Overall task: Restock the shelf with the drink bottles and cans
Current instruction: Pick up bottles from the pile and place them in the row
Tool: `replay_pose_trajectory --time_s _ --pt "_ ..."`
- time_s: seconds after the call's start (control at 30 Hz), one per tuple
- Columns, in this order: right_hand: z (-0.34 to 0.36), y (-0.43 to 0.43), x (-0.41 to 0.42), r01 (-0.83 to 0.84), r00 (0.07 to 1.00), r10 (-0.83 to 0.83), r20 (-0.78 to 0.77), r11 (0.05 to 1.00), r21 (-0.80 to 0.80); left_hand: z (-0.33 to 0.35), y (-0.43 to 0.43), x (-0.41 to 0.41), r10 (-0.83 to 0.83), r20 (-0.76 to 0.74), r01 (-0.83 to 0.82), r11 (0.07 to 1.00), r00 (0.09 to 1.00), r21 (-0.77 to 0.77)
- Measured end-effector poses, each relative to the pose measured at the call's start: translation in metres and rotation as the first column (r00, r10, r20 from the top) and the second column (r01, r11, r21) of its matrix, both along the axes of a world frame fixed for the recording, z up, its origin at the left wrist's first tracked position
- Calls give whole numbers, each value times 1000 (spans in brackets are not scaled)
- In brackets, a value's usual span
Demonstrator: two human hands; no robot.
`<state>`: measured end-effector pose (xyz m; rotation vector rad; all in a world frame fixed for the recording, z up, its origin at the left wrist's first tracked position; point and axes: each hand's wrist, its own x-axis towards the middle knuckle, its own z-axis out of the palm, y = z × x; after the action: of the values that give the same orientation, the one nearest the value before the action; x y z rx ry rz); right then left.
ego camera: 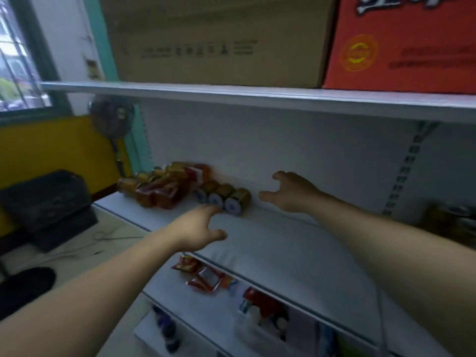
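Mid-frame, left grip (198, 225) and right grip (293, 193), both spread and empty, flank cans (233, 202) lying sideways on the shelf (270, 243); best stood upright gently.

- Cans (224, 200): we log three, lying side by side on the middle shelf (270, 243).
- Bottles (164, 188): heaped just left of them.
- Carton (219, 39): on upper shelf (257, 95).

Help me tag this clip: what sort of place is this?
Probably a small shop or its stockroom: a white shelf on slotted uprights, drink cans lying on it, shipping cartons on the tier above, and snack packets on the tier below.
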<state>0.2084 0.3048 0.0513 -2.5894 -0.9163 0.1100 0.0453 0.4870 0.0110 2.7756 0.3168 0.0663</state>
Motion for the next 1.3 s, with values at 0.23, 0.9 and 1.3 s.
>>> replay_pose_trajectory --time_s 0.23,0.9,1.3 --pt "-14 135 -7 -87 996 86 -31 996 -22 -6 124 -38 171 -58 -172 985 984 -9" --pt "-62 388 114 -170 955 249 161 904 -393 -54 322 109 172 -149 -169 985 974 28" --pt "-59 330 81 170 972 -190 136 974 146 -88 333 157 -59 -95 81 964 994 252"
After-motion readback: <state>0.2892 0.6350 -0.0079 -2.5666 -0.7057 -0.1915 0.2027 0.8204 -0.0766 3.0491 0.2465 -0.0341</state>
